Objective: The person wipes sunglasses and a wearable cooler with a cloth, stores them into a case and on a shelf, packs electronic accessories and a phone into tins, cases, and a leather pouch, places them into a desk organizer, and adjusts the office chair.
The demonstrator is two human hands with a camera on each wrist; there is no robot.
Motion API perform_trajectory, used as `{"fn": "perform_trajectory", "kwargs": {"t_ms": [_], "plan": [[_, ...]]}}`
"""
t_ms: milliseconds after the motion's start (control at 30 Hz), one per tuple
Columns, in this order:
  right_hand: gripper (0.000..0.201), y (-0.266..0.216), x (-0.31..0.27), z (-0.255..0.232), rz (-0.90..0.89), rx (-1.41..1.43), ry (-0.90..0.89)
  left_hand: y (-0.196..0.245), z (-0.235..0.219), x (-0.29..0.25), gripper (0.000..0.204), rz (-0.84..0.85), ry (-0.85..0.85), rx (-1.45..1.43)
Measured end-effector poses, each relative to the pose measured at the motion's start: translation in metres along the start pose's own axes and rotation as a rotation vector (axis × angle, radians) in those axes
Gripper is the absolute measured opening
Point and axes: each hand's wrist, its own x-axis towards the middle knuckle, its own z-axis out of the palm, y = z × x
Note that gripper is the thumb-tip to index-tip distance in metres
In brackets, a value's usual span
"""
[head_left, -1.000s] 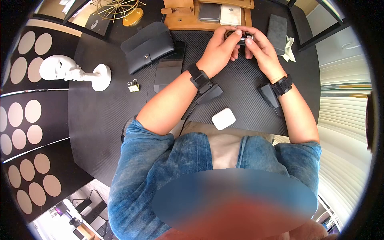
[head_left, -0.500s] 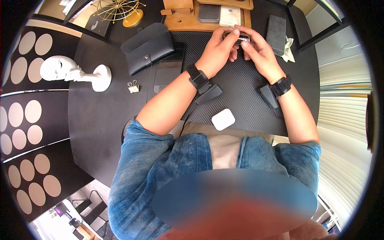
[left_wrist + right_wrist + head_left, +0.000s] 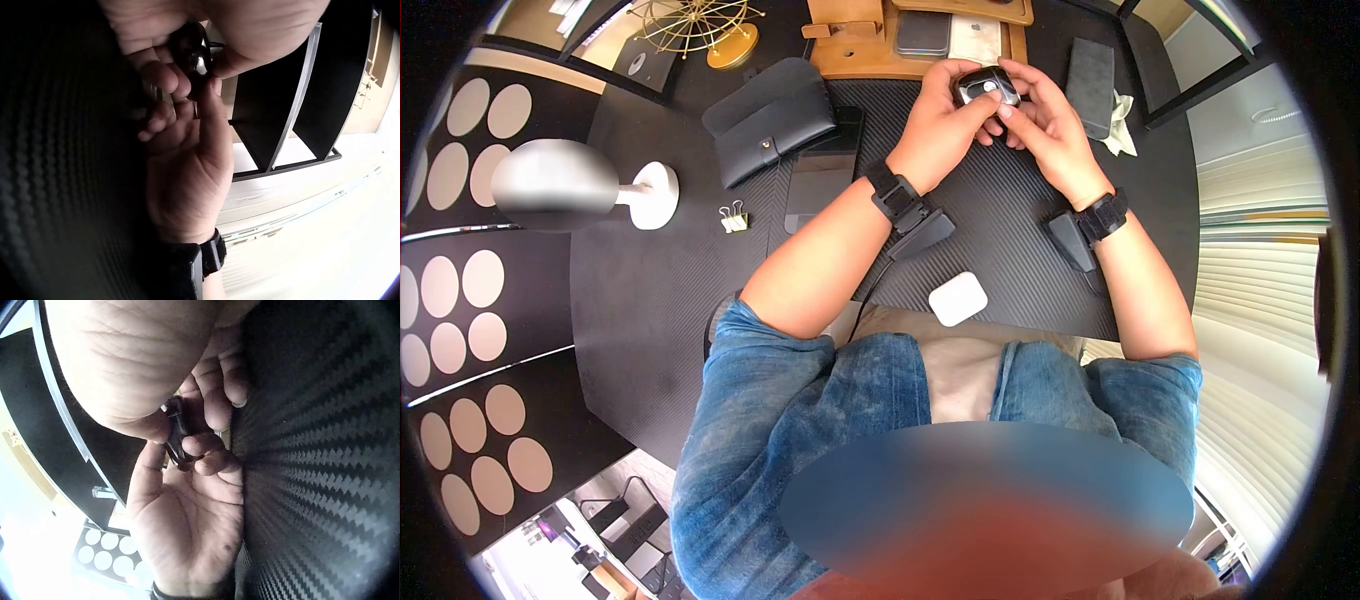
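Both hands are together near the wooden organizer, around a small glossy black rounded object (image 3: pixel 990 75) with a pale shiny spot. The left hand (image 3: pixel 940 125) grips its left side, thumb across the near face. The right hand (image 3: pixel 1052 120) pinches its right side between thumb and fingers. In the left wrist view the dark object (image 3: pixel 189 47) shows between the fingers of both hands, with a bright glint on it. From the right wrist, its narrow dark side (image 3: pixel 177 428) appears, fingertips pressed against it. The fingers hide much of it, and I cannot tell its exact kind.
A white rounded case (image 3: pixel 958 298) lies near the front edge of the black desk (image 3: pixel 1000 220). Left of the hands are a black pouch (image 3: pixel 770 115), a binder clip (image 3: pixel 734 215) and a white figurine (image 3: pixel 654 195). A dark grey slab (image 3: pixel 1092 85) lies right; a wooden organizer (image 3: pixel 860 62) stands behind.
The black object has turned between the fingers, so more of its glossy face now shows to the head view. Both thumbs have shifted on it; the forearms have hardly moved.
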Motion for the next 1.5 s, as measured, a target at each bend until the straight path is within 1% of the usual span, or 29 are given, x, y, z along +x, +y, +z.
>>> {"fn": "perform_trajectory", "kwargs": {"t_ms": [67,133,167,233,300,367,400,500,633,800,900,967,1033,1067,1167,1267,1333,1367,1433,1467,1500], "plan": [[0.054,-0.001,-0.001,0.001,0.011,-0.004,0.004,-0.002,0.000,0.001,0.038,0.004,0.003,0.017],[0.054,-0.002,0.000,0.000,0.022,-0.009,0.007,-0.005,0.000,0.002,0.038,0.061,0.042,0.063],[0.053,-0.001,0.000,-0.001,0.029,-0.031,0.013,-0.006,0.000,0.002,0.038,0.064,0.041,0.063],[0.053,0.000,0.001,-0.002,0.029,-0.054,0.021,-0.005,0.002,0.001,0.039,0.137,0.146,-0.019],[0.049,0.000,0.002,-0.002,0.024,0.018,0.045,0.001,-0.001,0.003,0.046,0.158,0.271,-0.090],[0.047,0.001,0.003,-0.003,0.022,0.008,0.034,0.002,-0.004,0.007,0.051,0.268,0.351,-0.049],[0.044,0.002,0.003,-0.003,0.024,-0.003,0.017,0.001,-0.009,0.010,0.054,0.283,0.379,-0.028],[0.040,0.003,0.004,-0.003,0.032,0.002,0.011,0.003,-0.011,0.011,0.057,0.304,0.438,0.020],[0.037,0.005,0.005,-0.003,0.029,-0.008,0.001,0.003,-0.017,0.012,0.060,0.265,0.458,0.035],[0.031,0.008,0.007,-0.003,0.038,0.004,-0.017,-0.001,-0.020,0.014,0.059,0.245,0.536,0.115],[0.029,0.013,0.008,-0.004,0.045,0.019,-0.024,-0.005,-0.022,0.016,0.056,0.226,0.539,0.134],[0.028,0.010,0.009,-0.004,0.042,0.012,-0.023,-0.005,-0.022,0.017,0.054,0.251,0.550,0.125],[0.028,0.011,0.009,-0.004,0.042,-0.015,-0.032,-0.005,-0.024,0.017,0.057,0.227,0.496,0.128],[0.028,0.010,0.008,-0.003,0.040,-0.015,-0.034,-0.006,-0.023,0.016,0.057,0.229,0.497,0.128],[0.028,0.012,0.010,-0.003,0.033,0.000,-0.028,-0.005,-0.017,0.016,0.057,0.231,0.534,0.204],[0.027,0.012,0.010,-0.003,0.017,-0.025,-0.026,-0.005,-0.011,0.015,0.053,0.276,0.548,0.234],[0.026,0.012,0.010,-0.003,0.006,0.000,-0.024,-0.006,-0.011,0.018,0.054,0.269,0.516,0.375],[0.026,0.013,0.010,-0.003,0.003,0.000,-0.029,-0.013,-0.014,0.023,0.054,0.273,0.522,0.375],[0.026,0.014,0.012,-0.004,0.003,0.029,-0.025,-0.019,-0.013,0.031,0.057,0.458,0.446,0.418],[0.026,0.015,0.012,-0.004,0.000,0.030,-0.029,-0.018,-0.011,0.030,0.057,0.375,0.464,0.499],[0.026,0.016,0.012,-0.004,0.000,0.042,-0.026,-0.017,-0.010,0.032,0.057,0.377,0.467,0.500]]}}
